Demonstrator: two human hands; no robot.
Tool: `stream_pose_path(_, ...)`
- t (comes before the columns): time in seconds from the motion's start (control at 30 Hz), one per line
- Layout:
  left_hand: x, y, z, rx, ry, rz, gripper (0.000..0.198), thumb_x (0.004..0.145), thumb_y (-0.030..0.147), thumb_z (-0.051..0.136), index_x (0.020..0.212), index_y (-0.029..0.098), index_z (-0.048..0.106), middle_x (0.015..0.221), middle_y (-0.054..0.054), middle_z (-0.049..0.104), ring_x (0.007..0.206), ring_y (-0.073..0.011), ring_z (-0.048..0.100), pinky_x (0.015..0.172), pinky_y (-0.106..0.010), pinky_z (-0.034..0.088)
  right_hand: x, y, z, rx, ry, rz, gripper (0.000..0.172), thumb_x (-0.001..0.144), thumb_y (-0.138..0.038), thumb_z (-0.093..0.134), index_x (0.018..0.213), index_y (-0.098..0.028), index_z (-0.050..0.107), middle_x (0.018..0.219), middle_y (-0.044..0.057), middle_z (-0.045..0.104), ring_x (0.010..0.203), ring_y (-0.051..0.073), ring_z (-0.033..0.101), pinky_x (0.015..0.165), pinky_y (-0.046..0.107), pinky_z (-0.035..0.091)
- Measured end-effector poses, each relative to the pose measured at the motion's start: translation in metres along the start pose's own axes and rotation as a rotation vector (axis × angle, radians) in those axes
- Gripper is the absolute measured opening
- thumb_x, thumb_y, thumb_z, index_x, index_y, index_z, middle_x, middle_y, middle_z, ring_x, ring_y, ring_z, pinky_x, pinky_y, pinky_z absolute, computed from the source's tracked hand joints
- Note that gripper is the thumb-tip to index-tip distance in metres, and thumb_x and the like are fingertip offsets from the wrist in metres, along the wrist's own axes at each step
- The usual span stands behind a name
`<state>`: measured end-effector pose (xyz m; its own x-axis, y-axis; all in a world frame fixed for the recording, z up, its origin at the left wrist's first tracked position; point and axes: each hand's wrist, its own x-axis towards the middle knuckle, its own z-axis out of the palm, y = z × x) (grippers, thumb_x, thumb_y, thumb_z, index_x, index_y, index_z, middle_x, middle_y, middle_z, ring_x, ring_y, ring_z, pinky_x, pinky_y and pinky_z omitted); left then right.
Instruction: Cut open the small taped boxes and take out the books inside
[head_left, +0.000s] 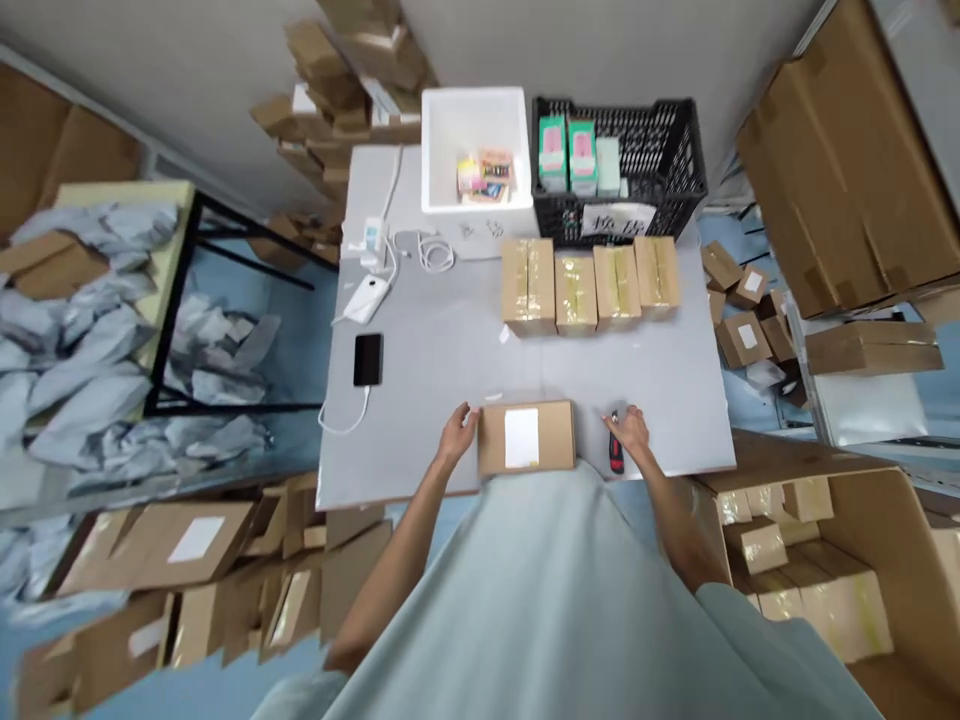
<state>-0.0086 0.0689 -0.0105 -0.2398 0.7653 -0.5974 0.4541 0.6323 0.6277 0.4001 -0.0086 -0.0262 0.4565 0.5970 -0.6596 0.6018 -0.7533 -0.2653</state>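
A closed cardboard box with a white label lies flat near the front edge of the table, right before my body. At its left end is my left hand, fingers loosely bent and apart, the fingertips at or very near the edge. To the right of the box, a red and black utility knife lies on the tabletop. My right hand is over the knife's upper end, thumb spread away from the fingers. Whether it touches the knife I cannot make out.
Several taped boxes stand in a row behind. Beyond them are a white bin and a black crate. A phone and a power strip lie left. A large carton stands right; grey parcels lie far left.
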Motion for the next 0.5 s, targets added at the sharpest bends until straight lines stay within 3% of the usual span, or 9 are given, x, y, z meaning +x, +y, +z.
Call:
stream_pose_path(0.1, -0.026, -0.047, -0.012, -0.015, -0.038, -0.084, 0.052, 0.098, 0.063, 0.068, 0.120, 0.016, 0.077, 0.147, -0.027, 0.075, 0.151, -0.0403, 0.065, 0.130, -0.053, 0.047, -0.030, 0.020, 0.030, -0.009, -0.028, 0.007, 0.055, 0.096, -0.046, 0.080, 0.140, -0.017, 0.066, 0.155, 0.026, 0.066, 0.146, 0.041, 0.068, 0.121, 0.049, 0.054)
stream_pose_path(0.2, -0.030, -0.068, -0.014, -0.049, -0.092, -0.110, 0.052, 0.100, 0.065, 0.060, 0.111, 0.017, 0.077, 0.141, -0.025, 0.079, 0.141, -0.0390, 0.071, 0.127, -0.053, 0.049, -0.034, 0.020, 0.037, 0.041, -0.025, -0.012, 0.033, 0.095, -0.033, 0.074, 0.125, -0.019, 0.069, 0.145, 0.021, 0.072, 0.140, 0.036, 0.070, 0.119, 0.047, 0.054)
stream_pose_path(0.3, -0.019, -0.064, -0.008, -0.108, -0.126, -0.078, 0.054, 0.103, 0.065, 0.055, 0.120, 0.018, 0.076, 0.150, -0.023, 0.076, 0.140, -0.0345, 0.071, 0.127, -0.049, 0.049, -0.025, 0.005, 0.032, 0.152, -0.051, -0.065, 0.016, 0.090, -0.035, 0.075, 0.099, -0.023, 0.069, 0.108, 0.009, 0.080, 0.119, 0.031, 0.077, 0.108, 0.041, 0.060)
stream_pose_path(0.4, -0.007, -0.046, 0.001, -0.195, -0.137, -0.033, 0.052, 0.107, 0.060, 0.052, 0.126, 0.017, 0.075, 0.156, -0.023, 0.072, 0.140, -0.0338, 0.070, 0.127, -0.048, 0.048, -0.019, -0.022, 0.029, 0.318, -0.077, -0.120, 0.024, 0.094, -0.047, 0.067, 0.085, -0.025, 0.062, 0.079, 0.001, 0.073, 0.094, 0.026, 0.078, 0.088, 0.035, 0.064)
stream_pose_path(0.5, -0.003, -0.027, 0.007, -0.258, -0.160, -0.015, 0.049, 0.107, 0.058, 0.055, 0.119, 0.015, 0.077, 0.143, -0.023, 0.079, 0.134, -0.0346, 0.072, 0.124, -0.047, 0.049, -0.021, -0.049, 0.032, 0.488, -0.091, -0.161, 0.033, 0.099, -0.056, 0.058, 0.087, -0.025, 0.060, 0.073, -0.001, 0.068, 0.076, 0.021, 0.075, 0.075, 0.032, 0.065)
